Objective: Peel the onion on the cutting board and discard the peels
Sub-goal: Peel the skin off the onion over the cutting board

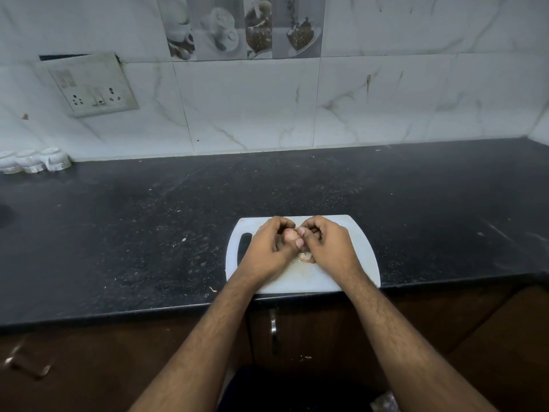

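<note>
A small pinkish onion (pixel 290 235) is held just above a white cutting board (pixel 355 254) at the counter's front edge. My left hand (pixel 271 248) wraps it from the left, thumb on top. My right hand (pixel 328 245) closes on it from the right, thumb tip against the onion's top. Most of the onion is hidden by my fingers. A few thin peel scraps (pixel 306 258) lie on the board under my hands.
The board lies on a black speckled counter (pixel 133 233). Three white cups (pixel 35 162) lie on their sides at the back left by the tiled wall. A socket plate (pixel 92 84) hangs on the wall. A cabinet handle (pixel 273 325) is below the counter edge.
</note>
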The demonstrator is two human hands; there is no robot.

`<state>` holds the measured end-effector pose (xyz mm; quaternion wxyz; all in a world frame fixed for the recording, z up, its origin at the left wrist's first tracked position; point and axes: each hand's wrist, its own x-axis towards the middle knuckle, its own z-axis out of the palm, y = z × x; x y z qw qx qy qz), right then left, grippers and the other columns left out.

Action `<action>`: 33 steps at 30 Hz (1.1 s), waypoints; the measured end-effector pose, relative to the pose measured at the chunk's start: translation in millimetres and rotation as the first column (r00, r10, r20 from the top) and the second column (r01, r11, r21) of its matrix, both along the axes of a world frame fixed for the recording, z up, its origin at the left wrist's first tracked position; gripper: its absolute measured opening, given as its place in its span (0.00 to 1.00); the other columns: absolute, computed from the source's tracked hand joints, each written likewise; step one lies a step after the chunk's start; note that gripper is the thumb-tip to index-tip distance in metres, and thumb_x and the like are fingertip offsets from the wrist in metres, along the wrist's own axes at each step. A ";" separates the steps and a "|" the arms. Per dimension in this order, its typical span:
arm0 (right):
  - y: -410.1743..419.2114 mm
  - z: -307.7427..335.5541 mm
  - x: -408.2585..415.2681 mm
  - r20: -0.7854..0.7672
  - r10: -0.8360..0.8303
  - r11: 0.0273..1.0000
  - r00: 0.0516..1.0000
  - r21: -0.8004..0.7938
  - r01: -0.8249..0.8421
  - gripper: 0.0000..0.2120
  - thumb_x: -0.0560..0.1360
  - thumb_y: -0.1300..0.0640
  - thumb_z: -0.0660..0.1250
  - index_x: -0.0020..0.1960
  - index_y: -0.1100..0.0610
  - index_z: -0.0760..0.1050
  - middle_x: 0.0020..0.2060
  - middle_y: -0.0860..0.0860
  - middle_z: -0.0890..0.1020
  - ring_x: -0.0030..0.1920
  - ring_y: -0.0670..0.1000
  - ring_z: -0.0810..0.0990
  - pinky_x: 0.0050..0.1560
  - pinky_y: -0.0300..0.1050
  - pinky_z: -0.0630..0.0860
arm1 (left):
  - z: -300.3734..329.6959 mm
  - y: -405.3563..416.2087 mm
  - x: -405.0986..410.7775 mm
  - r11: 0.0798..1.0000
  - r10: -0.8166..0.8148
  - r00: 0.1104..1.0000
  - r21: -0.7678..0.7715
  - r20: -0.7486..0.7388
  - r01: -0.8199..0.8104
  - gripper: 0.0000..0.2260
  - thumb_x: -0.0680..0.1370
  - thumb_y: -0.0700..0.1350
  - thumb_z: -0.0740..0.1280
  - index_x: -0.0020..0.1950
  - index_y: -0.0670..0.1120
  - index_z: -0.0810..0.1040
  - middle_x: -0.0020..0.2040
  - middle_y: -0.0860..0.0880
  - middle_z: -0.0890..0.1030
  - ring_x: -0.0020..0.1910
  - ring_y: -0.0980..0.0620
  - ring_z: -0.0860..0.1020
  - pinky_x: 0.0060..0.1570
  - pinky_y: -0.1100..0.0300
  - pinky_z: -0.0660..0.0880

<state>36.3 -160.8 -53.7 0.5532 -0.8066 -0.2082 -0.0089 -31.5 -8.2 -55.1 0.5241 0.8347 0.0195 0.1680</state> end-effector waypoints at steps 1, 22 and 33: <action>0.1 -0.8 0.1 0.007 -0.009 1.000 1.000 -0.010 0.009 0.03 0.81 0.57 0.69 0.49 0.52 0.80 0.37 0.46 0.84 0.38 0.43 0.85 0.30 0.39 0.82 | 0.0 -0.6 0.3 1.000 -0.001 1.000 0.005 -0.004 0.001 0.11 0.80 0.46 0.73 0.62 0.49 0.78 0.56 0.53 0.83 0.55 0.57 0.80 0.54 0.65 0.76; -1.9 3.9 -5.1 -0.038 0.039 0.999 0.999 0.023 -0.038 0.08 0.79 0.60 0.72 0.54 0.51 0.87 0.39 0.41 0.87 0.36 0.42 0.86 0.33 0.35 0.81 | -5.1 4.8 3.7 0.999 0.042 0.999 0.016 0.020 -0.042 0.10 0.83 0.40 0.69 0.62 0.51 0.80 0.58 0.54 0.83 0.58 0.56 0.80 0.60 0.62 0.76; -1.0 10.3 -11.4 0.015 0.011 0.999 1.000 -0.045 -0.011 0.05 0.78 0.55 0.73 0.46 0.47 0.86 0.33 0.41 0.86 0.32 0.42 0.85 0.31 0.33 0.79 | -4.2 4.6 2.4 1.000 0.009 0.999 0.006 0.044 -0.009 0.11 0.82 0.38 0.70 0.63 0.49 0.80 0.59 0.56 0.82 0.59 0.59 0.79 0.61 0.64 0.76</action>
